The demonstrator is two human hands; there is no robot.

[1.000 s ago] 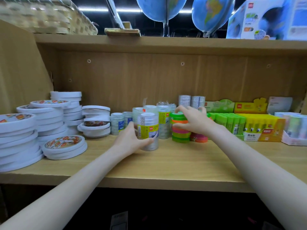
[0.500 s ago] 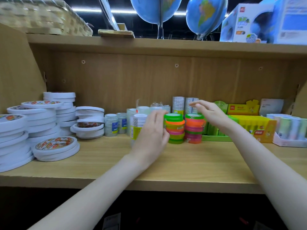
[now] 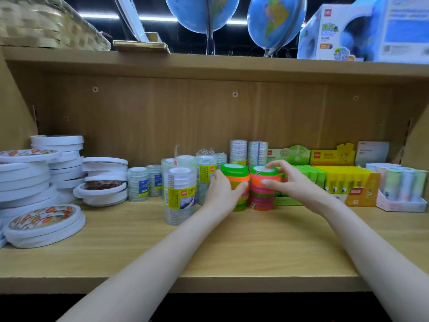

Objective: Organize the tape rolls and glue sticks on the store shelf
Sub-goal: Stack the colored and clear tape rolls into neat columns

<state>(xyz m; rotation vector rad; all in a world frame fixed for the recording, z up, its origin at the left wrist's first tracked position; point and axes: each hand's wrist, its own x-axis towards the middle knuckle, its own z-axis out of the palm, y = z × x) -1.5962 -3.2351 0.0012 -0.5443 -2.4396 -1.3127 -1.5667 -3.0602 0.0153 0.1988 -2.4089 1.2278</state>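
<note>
Left hand [image 3: 222,191] and right hand [image 3: 292,182] around two neon tape stacks [image 3: 235,175]

tape stacks [image 3: 34,180] left, glue sticks [image 3: 343,180] right, on shelf [image 3: 209,247]

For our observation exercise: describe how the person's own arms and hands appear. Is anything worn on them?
Both forearms are bare as far as the frame shows: no sleeves, gloves, watch or bracelets. The left hand and right hand show no rings on the visible fingers. The nails look short and unpainted.

wooden shelf [image 3: 232,240], 2 globes [image 3: 276,22] above
</note>
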